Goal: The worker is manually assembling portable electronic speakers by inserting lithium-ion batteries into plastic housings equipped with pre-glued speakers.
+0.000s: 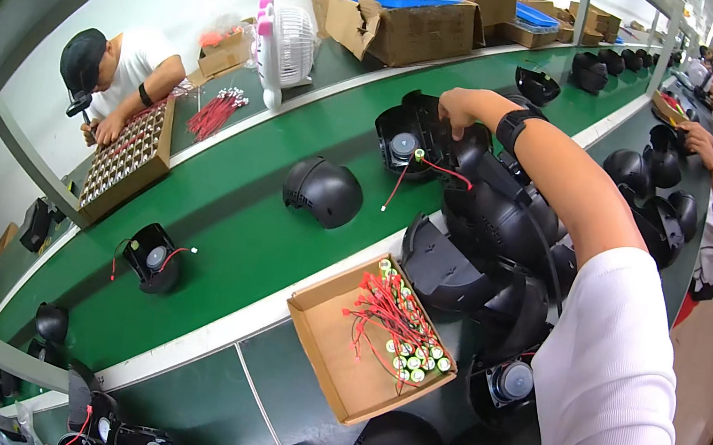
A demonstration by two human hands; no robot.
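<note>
Along the green belt [224, 242], we are seeing a black dome [323, 193], then an open speaker housing [403, 144] sitting between the long edges; at its right side our right hand [466, 111] is half curling, its hold unclear.

- Open half-shell [389, 122]: I read black moulded plastic, low sheen.
- Domed shell [324, 190]: I record smooth black plastic, satin, with soft highlights.
- Speaker [403, 144]: I see a smooth grey face; its material is unclear to me.
- Conveyor belt [236, 230]: smooth, slightly glossy green surface.
- Tray [332, 352]: matt brown cardboard.
- Wire leads [391, 310]: red plastic-looking insulation.
- Sleeve [613, 363]: matt white ribbed cloth.
- Fan [291, 44]: smooth white plastic.
- Carton [422, 39]: matt cardboard, torn rough at one flap.
</note>
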